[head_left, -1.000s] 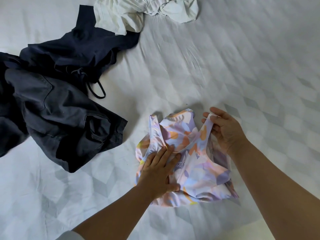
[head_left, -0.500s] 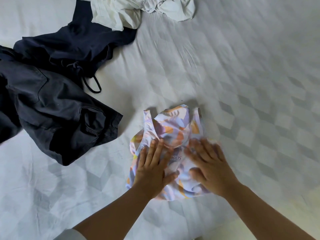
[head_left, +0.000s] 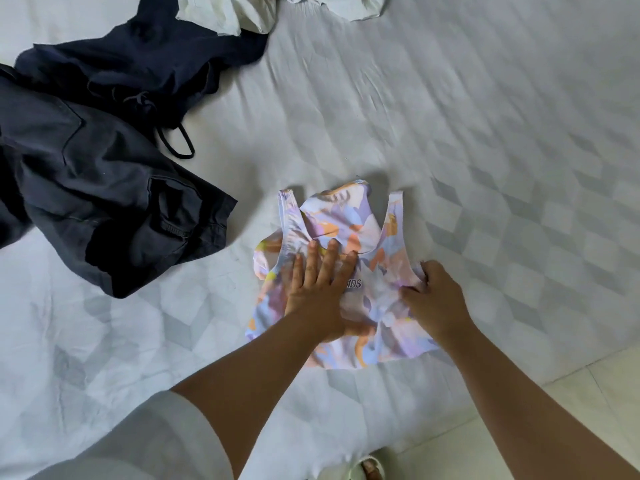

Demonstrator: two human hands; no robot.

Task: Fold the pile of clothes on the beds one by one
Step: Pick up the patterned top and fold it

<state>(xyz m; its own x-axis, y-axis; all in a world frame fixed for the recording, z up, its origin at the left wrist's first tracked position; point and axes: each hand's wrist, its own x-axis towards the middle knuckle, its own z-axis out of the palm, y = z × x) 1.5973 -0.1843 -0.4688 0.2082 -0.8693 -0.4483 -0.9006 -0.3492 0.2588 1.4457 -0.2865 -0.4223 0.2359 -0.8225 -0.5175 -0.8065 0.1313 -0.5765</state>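
A small pastel patterned tank top (head_left: 349, 223) lies flat on the white bed (head_left: 485, 150), straps pointing away from me. My left hand (head_left: 318, 285) presses flat on its left half with straight fingers. My right hand (head_left: 433, 296) rests on the top's right edge near the armhole, fingers bent into the fabric; whether it pinches the cloth is hard to tell. Unfolded clothes lie at the left: black shorts (head_left: 97, 202), a navy garment (head_left: 145, 64) and a white garment (head_left: 235, 12) at the top edge.
The bed's near edge runs along the lower right, with pale floor tiles (head_left: 561, 410) beyond it. A sandalled foot (head_left: 370, 471) shows at the bottom. The bed's right half holds only the patterned sheet.
The right strap has been laid down and the top spread flatter. My right hand slid from the strap over the middle to the right edge. My left hand stayed pressing.
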